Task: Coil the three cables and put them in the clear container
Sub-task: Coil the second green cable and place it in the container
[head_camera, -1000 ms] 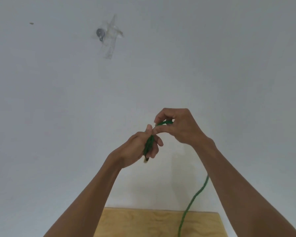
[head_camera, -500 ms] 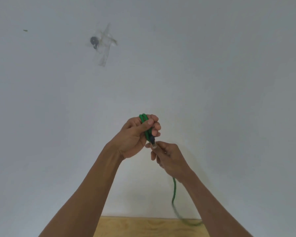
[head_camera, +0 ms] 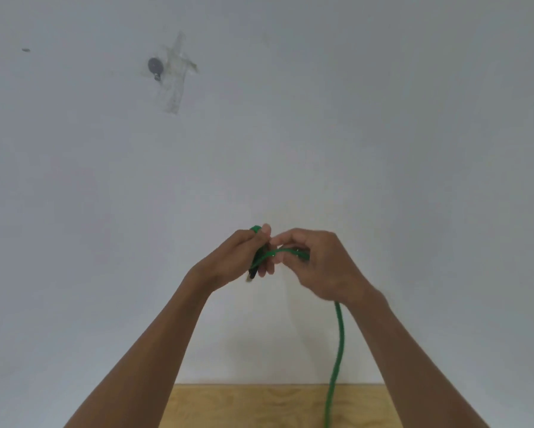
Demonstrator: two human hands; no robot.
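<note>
left hand is gripping small coil of green cable, raised before the white wall | right hand is pinching a strand just beside it | the loose length is hanging down past the wooden table's far edge

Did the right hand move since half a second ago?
Yes. The right hand rose from below the left hand to beside it, farther above the table.
</note>
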